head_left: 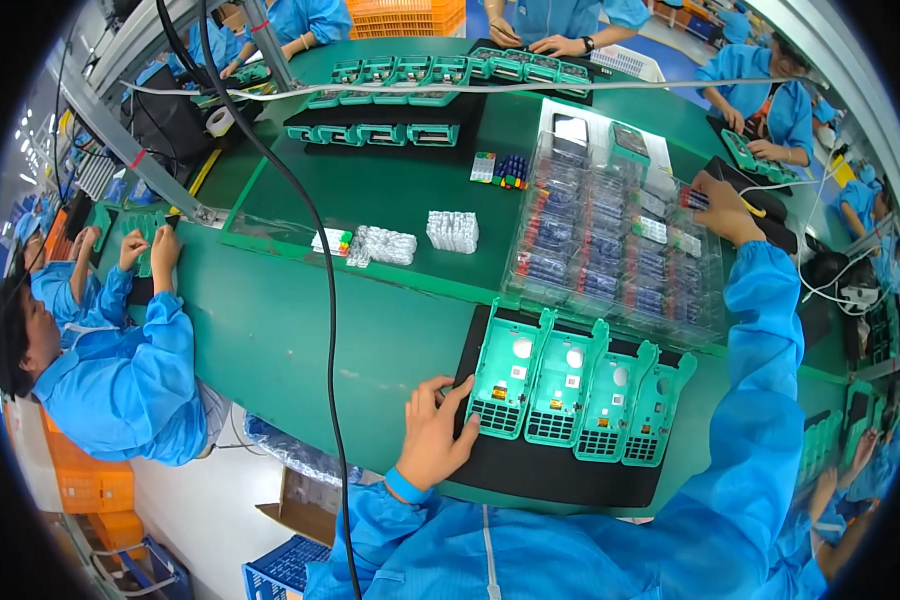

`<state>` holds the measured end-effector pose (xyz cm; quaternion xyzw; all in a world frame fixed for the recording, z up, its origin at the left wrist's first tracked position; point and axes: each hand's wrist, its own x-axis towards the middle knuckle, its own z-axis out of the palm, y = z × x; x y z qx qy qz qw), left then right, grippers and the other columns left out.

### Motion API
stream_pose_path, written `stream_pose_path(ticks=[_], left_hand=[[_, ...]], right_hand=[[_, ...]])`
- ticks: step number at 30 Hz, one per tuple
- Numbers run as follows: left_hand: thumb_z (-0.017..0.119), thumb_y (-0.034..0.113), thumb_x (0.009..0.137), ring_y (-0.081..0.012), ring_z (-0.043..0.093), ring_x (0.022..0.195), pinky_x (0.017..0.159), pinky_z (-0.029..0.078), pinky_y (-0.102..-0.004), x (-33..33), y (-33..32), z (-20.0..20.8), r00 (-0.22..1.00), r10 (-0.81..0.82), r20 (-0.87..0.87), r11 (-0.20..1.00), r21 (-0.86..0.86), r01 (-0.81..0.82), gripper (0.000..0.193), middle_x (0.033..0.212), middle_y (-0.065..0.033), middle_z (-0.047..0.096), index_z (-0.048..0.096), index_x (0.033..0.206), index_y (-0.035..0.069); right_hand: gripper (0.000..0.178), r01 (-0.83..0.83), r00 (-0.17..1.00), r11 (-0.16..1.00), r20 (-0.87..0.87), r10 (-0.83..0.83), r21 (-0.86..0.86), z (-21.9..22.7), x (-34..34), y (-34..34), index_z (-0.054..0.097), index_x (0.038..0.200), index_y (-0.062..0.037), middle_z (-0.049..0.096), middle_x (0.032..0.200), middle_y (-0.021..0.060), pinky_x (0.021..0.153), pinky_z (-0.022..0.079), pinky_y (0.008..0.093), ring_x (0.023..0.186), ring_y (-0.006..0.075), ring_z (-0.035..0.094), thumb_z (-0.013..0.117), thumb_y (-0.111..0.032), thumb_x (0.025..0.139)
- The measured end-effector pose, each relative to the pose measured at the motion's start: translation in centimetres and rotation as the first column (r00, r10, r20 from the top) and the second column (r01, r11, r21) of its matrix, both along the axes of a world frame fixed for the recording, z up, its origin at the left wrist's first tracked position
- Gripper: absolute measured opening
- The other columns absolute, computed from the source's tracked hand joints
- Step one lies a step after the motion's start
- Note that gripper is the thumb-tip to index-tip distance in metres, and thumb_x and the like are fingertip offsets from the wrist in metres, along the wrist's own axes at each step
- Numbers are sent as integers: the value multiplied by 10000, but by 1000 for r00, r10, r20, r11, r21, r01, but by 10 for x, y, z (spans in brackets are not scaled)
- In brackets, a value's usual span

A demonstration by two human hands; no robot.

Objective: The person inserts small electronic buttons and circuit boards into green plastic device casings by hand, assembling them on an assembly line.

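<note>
Right hand [725, 208] far out, left hand [437, 437] low and close.
Right fingers curled at far-right corner of clear tray [615, 308], can't tell if gripping; left fingers spread, tips at leftmost green housing [510, 370] on black mat [570, 478].

No legible text; small white labels [517, 373] on green housings [554, 385] unreadable

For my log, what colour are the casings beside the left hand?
The casings are green, clearest in head view.
</note>
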<state>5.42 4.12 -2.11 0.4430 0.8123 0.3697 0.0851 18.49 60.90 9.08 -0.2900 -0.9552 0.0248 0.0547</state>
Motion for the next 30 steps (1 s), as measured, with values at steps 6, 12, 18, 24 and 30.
stream_pose_path(ticks=[6, 12, 18, 24, 30], left_hand=[[766, 171, 919, -362, 602, 1085, 920, 520, -442, -30, 13, 62, 972, -190, -138, 978, -117, 174, 329, 1222, -161, 601, 749, 1238, 90], [859, 55, 844, -166, 690, 968, 888, 572, -347, 11, 67, 76, 746, -426, 511, 881, 423, 214, 749, 1166, -106, 696, 543, 1522, 70], [895, 148, 828, -155, 701, 877, 802, 561, -314, 27, 54, 32, 710, -342, 615, 931, 323, 169, 382, 999, -107, 779, 784, 1178, 42], [832, -1, 871, -129, 719, 822, 732, 589, -272, 14, 20, 31, 809, -168, 563, 973, 228, 43, 222, 961, -113, 744, 791, 1088, -22], [896, 145, 755, -296, 515, 979, 865, 454, -407, 11, 26, 17, 999, -15, 38, 995, 103, 11, 160, 1003, -75, 592, 816, 882, 87]], right_hand=[[418, -156, 854, 986, -509, 107, -54, 39, 16, -111, 610, 1218, 22, 665, 1117, 204, 945, 524, 426, 1048, 365, 672, 682, -85, 821], [465, -449, 854, 530, -521, 16, -720, 3, 46, -321, 562, 1436, -11, 627, 1228, 151, 1053, 491, 396, 1201, 276, 625, 669, -99, 992], [475, -370, 920, 118, -381, -86, -921, -49, 75, -365, 517, 1415, 17, 616, 1321, 117, 1049, 507, 353, 1232, 173, 607, 719, -110, 1005], [399, -420, 865, 562, -501, 12, -713, -28, 69, -360, 634, 1305, -11, 630, 1230, 165, 1000, 488, 404, 1142, 339, 610, 730, -68, 922], [364, -376, 922, 744, -143, 360, -553, -41, 50, -365, 655, 1233, 27, 642, 1079, 172, 927, 478, 465, 1034, 364, 585, 746, -133, 920]])
